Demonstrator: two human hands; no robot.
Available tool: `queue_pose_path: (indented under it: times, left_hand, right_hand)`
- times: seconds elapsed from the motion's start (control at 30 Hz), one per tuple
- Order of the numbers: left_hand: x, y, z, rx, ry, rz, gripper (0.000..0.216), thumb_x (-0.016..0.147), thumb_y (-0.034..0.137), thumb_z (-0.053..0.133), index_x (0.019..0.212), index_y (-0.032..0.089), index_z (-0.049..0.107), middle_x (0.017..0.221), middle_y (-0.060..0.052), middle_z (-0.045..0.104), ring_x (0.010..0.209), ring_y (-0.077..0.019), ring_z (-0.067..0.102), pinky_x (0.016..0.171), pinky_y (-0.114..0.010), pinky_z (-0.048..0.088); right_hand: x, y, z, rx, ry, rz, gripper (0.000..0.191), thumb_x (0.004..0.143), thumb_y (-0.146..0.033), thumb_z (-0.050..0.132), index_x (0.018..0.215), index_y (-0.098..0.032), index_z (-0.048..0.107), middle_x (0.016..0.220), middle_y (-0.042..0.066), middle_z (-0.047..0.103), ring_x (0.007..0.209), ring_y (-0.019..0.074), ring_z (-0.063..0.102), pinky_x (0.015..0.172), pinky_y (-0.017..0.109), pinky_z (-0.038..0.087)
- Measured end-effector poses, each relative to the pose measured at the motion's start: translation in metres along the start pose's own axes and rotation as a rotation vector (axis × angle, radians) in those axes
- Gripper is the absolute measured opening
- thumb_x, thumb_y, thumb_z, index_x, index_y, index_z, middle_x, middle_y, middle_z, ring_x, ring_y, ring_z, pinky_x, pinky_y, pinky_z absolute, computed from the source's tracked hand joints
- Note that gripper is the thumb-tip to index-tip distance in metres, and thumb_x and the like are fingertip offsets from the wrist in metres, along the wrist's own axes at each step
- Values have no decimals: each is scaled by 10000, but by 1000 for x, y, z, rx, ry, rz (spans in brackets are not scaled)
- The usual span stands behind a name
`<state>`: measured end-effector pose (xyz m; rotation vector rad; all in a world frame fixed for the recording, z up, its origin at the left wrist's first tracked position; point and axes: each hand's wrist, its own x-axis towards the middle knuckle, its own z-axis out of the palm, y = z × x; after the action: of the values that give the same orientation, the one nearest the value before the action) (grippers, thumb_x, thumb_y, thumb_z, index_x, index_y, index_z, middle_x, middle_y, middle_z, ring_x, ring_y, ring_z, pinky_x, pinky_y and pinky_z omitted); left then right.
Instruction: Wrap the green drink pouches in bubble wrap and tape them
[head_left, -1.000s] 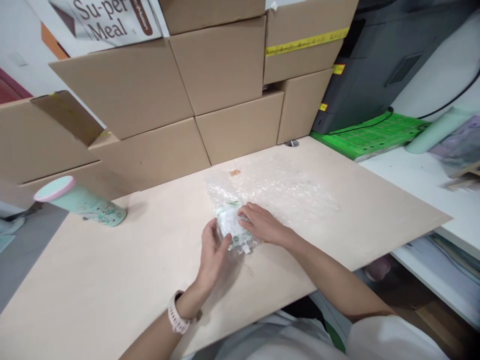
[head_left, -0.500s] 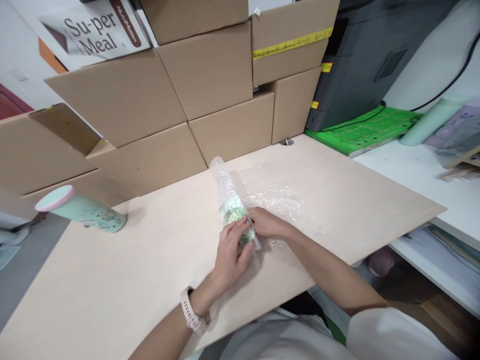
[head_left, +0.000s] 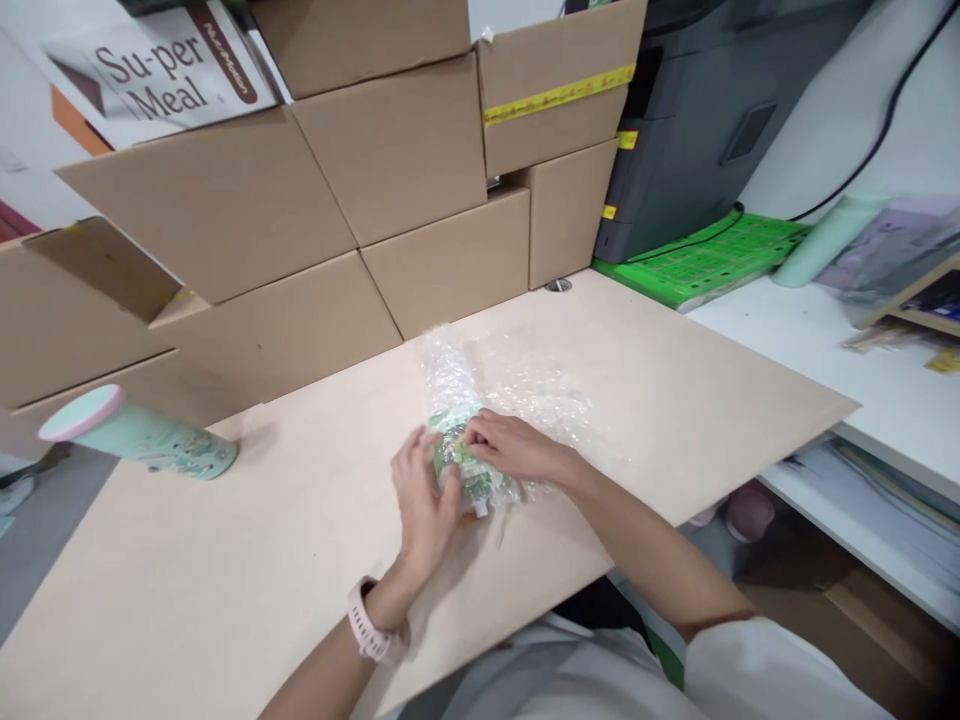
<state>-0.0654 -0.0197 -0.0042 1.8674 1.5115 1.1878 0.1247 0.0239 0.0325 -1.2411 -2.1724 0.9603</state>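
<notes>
A green patterned item (head_left: 463,465) lies rolled in clear bubble wrap (head_left: 517,385) on the pale wooden table (head_left: 225,560). My left hand (head_left: 424,505) cups the roll from the near-left side with fingers curled against it. My right hand (head_left: 514,447) lies on top of the roll from the right, fingertips pressing the wrap down. The loose end of the wrap spreads flat beyond the roll toward the far right. A pink watch sits on my left wrist.
A mint-green tumbler (head_left: 139,438) with a pink lid lies on its side at the table's left. Stacked cardboard boxes (head_left: 390,160) line the back. A green crate (head_left: 694,262) and a dark printer (head_left: 697,110) stand at the right on a white desk (head_left: 862,370).
The bubble wrap has been rolled further round the green item. My left hand moved from on top of the roll to its near-left side. My right hand stayed on the roll.
</notes>
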Motion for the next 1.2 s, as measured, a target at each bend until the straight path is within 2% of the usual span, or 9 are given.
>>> queue_pose_path:
  times: [0.13,0.2,0.37,0.5,0.6,0.7,0.97,1.13,1.2]
  left_hand:
    - [10,5,-10,-319,7,-440,556,882,345,595,1386,240,387,1359,-145,524,1178,-240,593,943,-416,521]
    - [11,16,-13,-468,10,-470,580,886,358,599,1402,258,355,1384,-145,521,1187,-235,601,941,-401,531]
    - [2,38,-8,-507,-100,-108,565,921,356,592,1429,276,358,1462,-132,497,1335,-249,517,1085,-430,454]
    - [3,35,3,-187,-253,137,517,958,340,542,1451,270,402,1514,-122,458,1374,-264,478,1151,-485,373]
    - [10,32,13,27,-299,319,540,967,322,528,1484,287,374,1515,-109,471,1412,-278,428,1190,-549,273]
    - [17,30,27,165,-367,467,575,990,312,479,1532,273,291,1548,-109,429,1438,-266,390,1172,-527,309]
    - [13,29,80,542,-468,518,460,1013,315,385,1459,205,413,1556,-98,418,1439,-289,385,1177,-648,205]
    - [11,33,81,512,-475,518,458,1020,312,344,1452,173,408,1536,-104,448,1420,-291,408,1172,-657,189]
    - [10,36,78,479,-479,513,476,997,321,401,1449,171,405,1529,-114,457,1416,-298,409,1182,-650,159]
  right_hand:
    - [2,1,4,2,22,23,263,963,-383,447,762,-218,488,867,12,565,756,160,551,687,304,415]
    - [3,0,3,18,59,50,337,973,-485,417,766,-223,462,845,6,560,734,160,541,677,308,412]
    - [6,-1,-2,323,60,196,459,949,-664,354,813,-235,443,766,-12,555,637,147,541,589,289,428]
    - [7,7,-10,562,24,238,454,940,-643,402,823,-217,509,767,7,567,647,141,548,548,264,456]
    - [4,17,-22,583,-15,236,409,934,-570,446,819,-195,560,741,9,564,638,130,535,513,231,444]
    - [0,30,-35,522,-10,235,373,920,-499,462,758,-178,563,706,5,554,622,122,525,490,208,430]
    - [-4,61,-49,-2,139,409,281,852,-298,538,592,-191,536,613,41,616,658,168,590,593,249,401]
    - [-11,61,-57,-250,343,590,196,861,-317,552,745,-198,656,799,88,715,841,230,652,698,292,424]
    - [-16,59,-61,-205,377,618,227,865,-377,578,758,-198,668,779,99,713,832,243,662,693,306,439]
